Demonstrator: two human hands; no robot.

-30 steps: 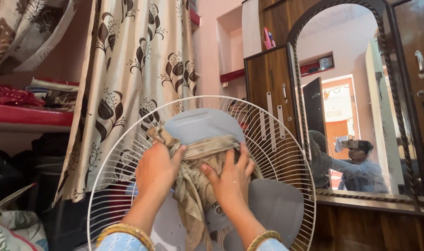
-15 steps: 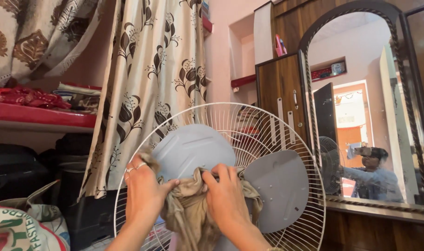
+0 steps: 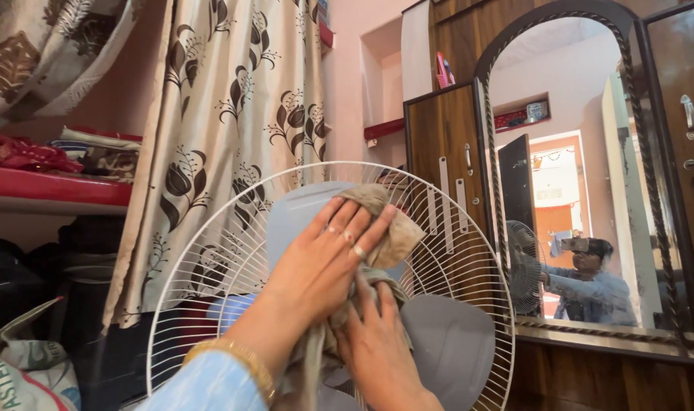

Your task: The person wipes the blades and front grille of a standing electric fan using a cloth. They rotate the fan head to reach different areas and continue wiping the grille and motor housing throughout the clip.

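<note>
Both hands work at the fan: the left hand [image 3: 328, 255] lies spread, pressing a crumpled beige cloth [image 3: 385, 228] against the upper pale grey-blue blade [image 3: 301, 217] inside the white wire guard [image 3: 210, 251], while the right hand [image 3: 373, 342] grips the cloth's hanging end below.

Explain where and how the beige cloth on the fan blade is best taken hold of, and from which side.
Grip the cloth probably at its bunched upper part, coming from the front, open side of the fan. It is draped over the top edge of the upper blade, the wire grille closes off the back, and the left hand presses it flat there while the right hand gathers the hanging tail.
</note>
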